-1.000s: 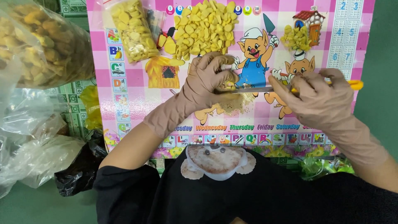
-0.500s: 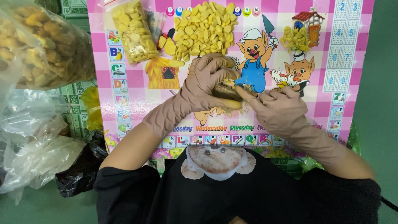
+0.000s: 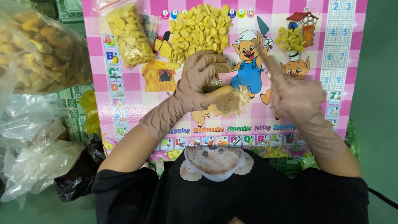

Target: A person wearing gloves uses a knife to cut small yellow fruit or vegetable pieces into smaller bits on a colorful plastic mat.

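Observation:
My left hand [image 3: 198,79], in a brown glove, pinches a pale yellow piece [image 3: 218,91] over a small heap of beige scraps [image 3: 237,101] on the pink checked mat [image 3: 344,66]. My right hand [image 3: 296,97], also gloved, is blurred to the right of the heap. It is closed around a thin tool [image 3: 265,62] that points up and to the left; the tool's kind is hard to tell. A large pile of yellow pieces [image 3: 201,29] lies just beyond my left hand, and a smaller pile [image 3: 290,39] lies beyond my right.
A clear bag of yellow pieces [image 3: 126,35] lies on the mat's top left. A big bag of darker yellow chunks [image 3: 39,54] sits at far left, with crumpled clear bags [image 3: 37,161] and a black bag [image 3: 76,178] below it.
My right hand came in to the piece in my left hand, then pulled away to the right, now blurred. My left hand stayed over the scrap heap with the yellow piece more exposed.

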